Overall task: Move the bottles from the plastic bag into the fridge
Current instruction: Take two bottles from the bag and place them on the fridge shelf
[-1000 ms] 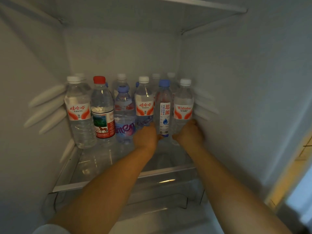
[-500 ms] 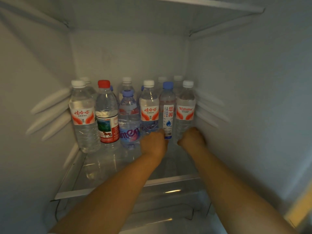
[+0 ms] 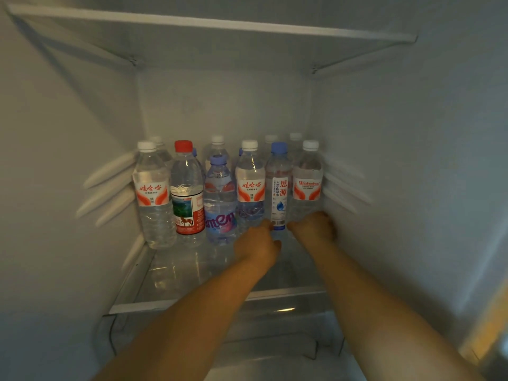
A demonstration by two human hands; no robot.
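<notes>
The enclosure has pale grey walls: a back wall [image 3: 220, 105], a left side wall [image 3: 55, 133] and a right side wall [image 3: 412, 160]. Moulded white support ribs [image 3: 110, 188] project from both side walls, just above the glass shelf [image 3: 192, 276]. An upper shelf [image 3: 220, 23] with a white front edge spans the top. Below the glass shelf sits a clear drawer [image 3: 288, 323]. Lighting is dim; a warm yellow strip [image 3: 483, 331] shows right of the drawer.

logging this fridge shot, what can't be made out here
- Back-row bottles, head view: only the caps show behind the front row.
- Plastic bag: out of frame.
- Right hand grip: the fingers lie behind the knuckles.
- Drawer contents: dim, blocked by the arms.
</notes>
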